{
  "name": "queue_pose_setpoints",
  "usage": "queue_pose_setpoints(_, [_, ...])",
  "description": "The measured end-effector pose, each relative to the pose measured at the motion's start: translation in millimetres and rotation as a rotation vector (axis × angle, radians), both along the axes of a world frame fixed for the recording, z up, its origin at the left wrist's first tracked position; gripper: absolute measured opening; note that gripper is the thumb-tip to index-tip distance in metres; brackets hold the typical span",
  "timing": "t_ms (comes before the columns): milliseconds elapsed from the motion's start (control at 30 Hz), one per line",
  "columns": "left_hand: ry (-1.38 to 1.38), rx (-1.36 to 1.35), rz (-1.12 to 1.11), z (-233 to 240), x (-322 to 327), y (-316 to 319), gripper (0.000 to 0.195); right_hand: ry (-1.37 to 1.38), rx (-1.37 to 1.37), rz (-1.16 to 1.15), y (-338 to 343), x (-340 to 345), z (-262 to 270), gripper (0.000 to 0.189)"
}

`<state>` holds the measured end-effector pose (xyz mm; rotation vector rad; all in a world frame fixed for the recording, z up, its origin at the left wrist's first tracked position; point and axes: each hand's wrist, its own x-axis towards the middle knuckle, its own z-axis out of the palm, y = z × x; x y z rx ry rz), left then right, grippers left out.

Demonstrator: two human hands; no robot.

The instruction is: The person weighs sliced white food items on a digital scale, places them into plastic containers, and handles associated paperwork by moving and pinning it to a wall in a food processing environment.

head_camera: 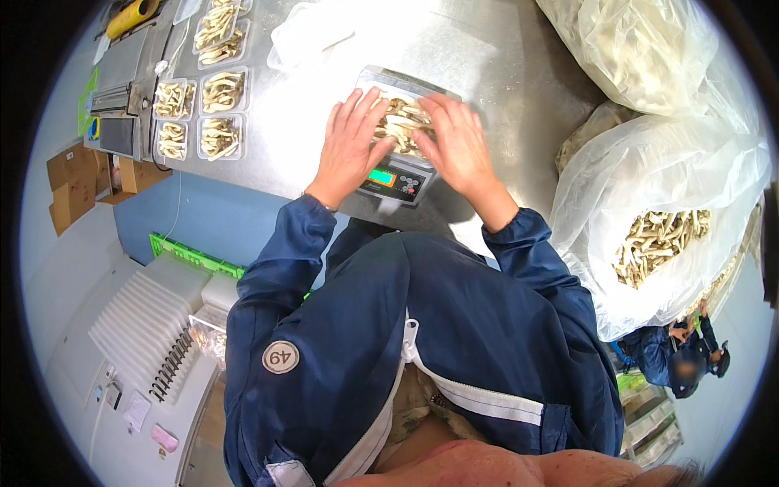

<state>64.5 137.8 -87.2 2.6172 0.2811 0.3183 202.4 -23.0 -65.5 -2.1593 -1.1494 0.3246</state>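
Observation:
A clear plastic tray of mushrooms (401,125) rests on a digital scale (398,182) with a lit green display. My left hand (350,143) lies over the tray's left side, fingers spread, its thumb at the mushrooms. On the tray's other side is my right hand (453,140), with its thumb and fingertips on the mushrooms and rim. Neither hand is closed around anything. The palms hide both side edges of the tray.
Several filled mushroom trays (224,91) stand at the left of the steel table (274,146), by a machine (118,134). Empty clear trays (310,36) lie at the back. Large plastic bags (663,176) of mushrooms are at the right. Other people (675,353) are beyond.

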Motion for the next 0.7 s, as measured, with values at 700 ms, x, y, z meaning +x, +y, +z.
queue_pose_setpoints(700, [0.088,0.063,-0.112,-12,10,6,0.058,0.174,0.258,-0.074,-14,-11,-33,0.045])
